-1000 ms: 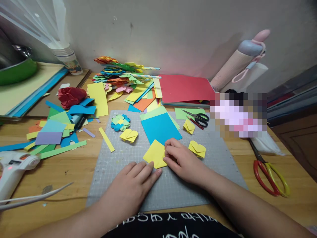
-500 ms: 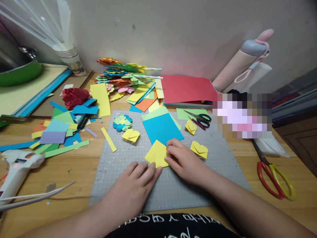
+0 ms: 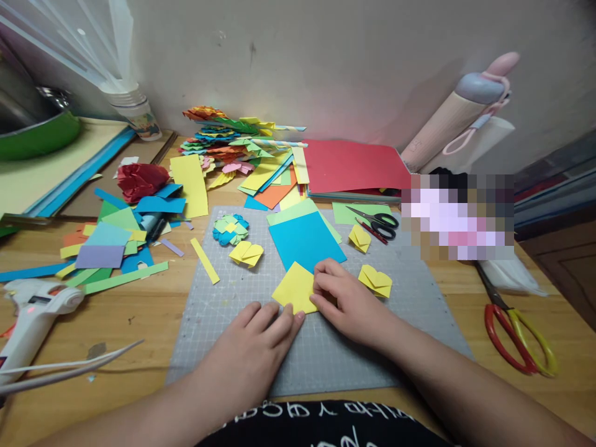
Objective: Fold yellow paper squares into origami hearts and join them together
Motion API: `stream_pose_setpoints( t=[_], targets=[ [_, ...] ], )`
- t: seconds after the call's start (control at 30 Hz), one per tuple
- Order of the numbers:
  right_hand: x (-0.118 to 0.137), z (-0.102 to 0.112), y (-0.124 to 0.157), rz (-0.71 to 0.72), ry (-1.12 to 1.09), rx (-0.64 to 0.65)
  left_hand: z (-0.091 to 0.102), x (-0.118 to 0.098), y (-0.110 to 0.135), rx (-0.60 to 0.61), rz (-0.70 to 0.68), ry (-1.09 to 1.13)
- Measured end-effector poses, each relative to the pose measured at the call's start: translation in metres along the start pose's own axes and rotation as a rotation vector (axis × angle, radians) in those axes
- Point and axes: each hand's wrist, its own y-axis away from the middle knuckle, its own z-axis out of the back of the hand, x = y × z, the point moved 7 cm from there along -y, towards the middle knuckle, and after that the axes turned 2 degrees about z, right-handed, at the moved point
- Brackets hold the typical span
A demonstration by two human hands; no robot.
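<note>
A yellow paper square (image 3: 294,288) lies on the grey cutting mat (image 3: 233,310), turned like a diamond. My right hand (image 3: 347,303) covers its right side, fingers curled and pressing a fold into the paper. My left hand (image 3: 254,349) lies flat on the mat with fingers stretched out, its fingertips touching the paper's lower corner. A blue paper sheet (image 3: 305,241) sits just beyond the yellow one. Folded yellow pieces (image 3: 375,280) rest to the right of my right hand, and another folded yellow piece (image 3: 246,252) to the left.
Black scissors (image 3: 378,222) lie at the mat's far right; red-and-yellow scissors (image 3: 514,329) on the wooden table at right. A white glue gun (image 3: 32,310) is at left. Paper scraps (image 3: 112,242) and a heap of folded coloured paper (image 3: 233,149) fill the back left. Red sheets (image 3: 354,166) lie behind.
Both hands stay on the yellow paper with almost no movement; the view has shifted slightly.
</note>
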Motion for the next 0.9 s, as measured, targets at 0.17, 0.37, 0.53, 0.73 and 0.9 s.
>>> stream_pose_setpoints(
  t=[0.17, 0.37, 0.53, 0.73, 0.9],
  targets=[
    [-0.0022, 0.0008, -0.0001, -0.019, -0.016, -0.019, 0.0009, 0.0011, -0.0001, -0.006, -0.001, 0.004],
    [-0.0014, 0.0021, -0.0013, -0.031, -0.029, -0.006, 0.0028, 0.0044, -0.0012, -0.028, 0.02, 0.073],
    [-0.0015, 0.0015, -0.0015, -0.033, -0.023, 0.005, 0.0016, 0.004, -0.0001, -0.015, 0.017, 0.078],
    [-0.0007, 0.001, -0.0008, -0.028, -0.014, 0.009, 0.0009, 0.003, 0.0005, -0.032, 0.01, 0.038],
    [-0.0015, 0.0011, -0.0003, -0.026, -0.012, 0.009, 0.0021, 0.0031, -0.0003, -0.061, 0.03, 0.055]
  ],
)
